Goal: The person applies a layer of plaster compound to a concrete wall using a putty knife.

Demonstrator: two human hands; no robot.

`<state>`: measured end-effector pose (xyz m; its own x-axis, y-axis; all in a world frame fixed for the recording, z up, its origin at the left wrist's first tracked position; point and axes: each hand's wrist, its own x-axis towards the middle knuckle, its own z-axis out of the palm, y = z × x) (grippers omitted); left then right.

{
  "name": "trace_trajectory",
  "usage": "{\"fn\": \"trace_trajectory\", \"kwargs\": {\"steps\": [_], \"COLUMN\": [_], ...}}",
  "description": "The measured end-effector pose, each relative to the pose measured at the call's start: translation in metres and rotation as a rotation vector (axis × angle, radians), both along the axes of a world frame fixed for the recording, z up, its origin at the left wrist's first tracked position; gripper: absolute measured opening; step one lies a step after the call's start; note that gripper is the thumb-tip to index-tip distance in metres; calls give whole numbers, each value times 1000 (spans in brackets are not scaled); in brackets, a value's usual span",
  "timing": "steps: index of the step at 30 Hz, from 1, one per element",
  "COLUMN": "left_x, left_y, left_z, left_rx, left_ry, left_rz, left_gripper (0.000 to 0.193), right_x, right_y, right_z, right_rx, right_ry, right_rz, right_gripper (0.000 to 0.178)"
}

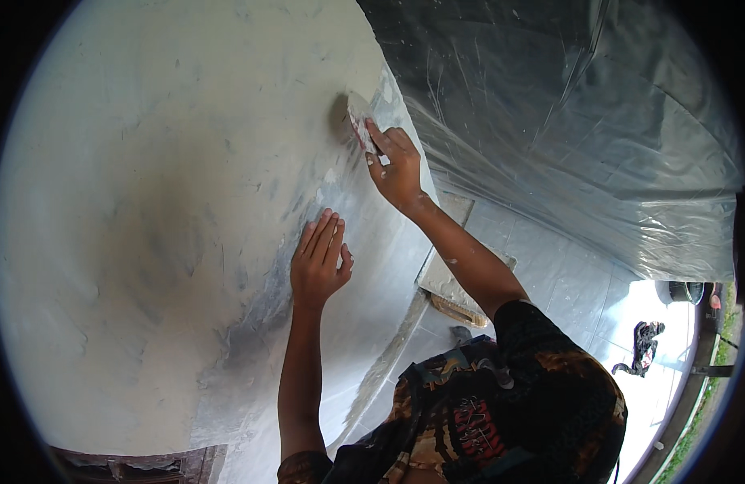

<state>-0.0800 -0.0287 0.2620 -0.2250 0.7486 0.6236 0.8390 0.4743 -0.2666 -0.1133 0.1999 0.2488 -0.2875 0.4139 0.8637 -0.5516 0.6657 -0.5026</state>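
Note:
My right hand (pixel 397 165) grips a putty knife (pixel 359 119) smeared with white filler, its blade against the plastered wall (pixel 187 97) close to the wall's right edge. Lower and to the left, my left hand (pixel 318 260) lies flat on the same wall, fingers stretched upward and thumb apart, holding nothing. Around both hands the wall shows pale coating with grey streaks and patches. White specks of filler dot my right hand and forearm.
Dark plastic sheeting (pixel 550 121) hangs to the right of the wall. Below are grey floor tiles (pixel 550 258) and a pale board (pixel 453 282) by the wall's foot. A dark cloth (pixel 643 347) lies at the far right. A brown wooden frame (pixel 138 466) shows at the lower left.

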Motion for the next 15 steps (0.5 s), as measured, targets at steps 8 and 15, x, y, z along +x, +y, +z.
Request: {"fn": "trace_trajectory", "kwargs": {"steps": [8,15], "left_x": [0,1], "left_y": [2,0], "left_z": [-3,-1], "left_rx": [9,16], "left_ry": [-4,-22], "left_rz": [5,-10], "left_gripper": [34,36], "right_x": [-33,3], "right_y": [5,6], "right_z": [-7,-22], "right_rx": [228,133], "right_ry": [17,66], "right_rz": [-136,-74], "right_gripper": [71,73]}}
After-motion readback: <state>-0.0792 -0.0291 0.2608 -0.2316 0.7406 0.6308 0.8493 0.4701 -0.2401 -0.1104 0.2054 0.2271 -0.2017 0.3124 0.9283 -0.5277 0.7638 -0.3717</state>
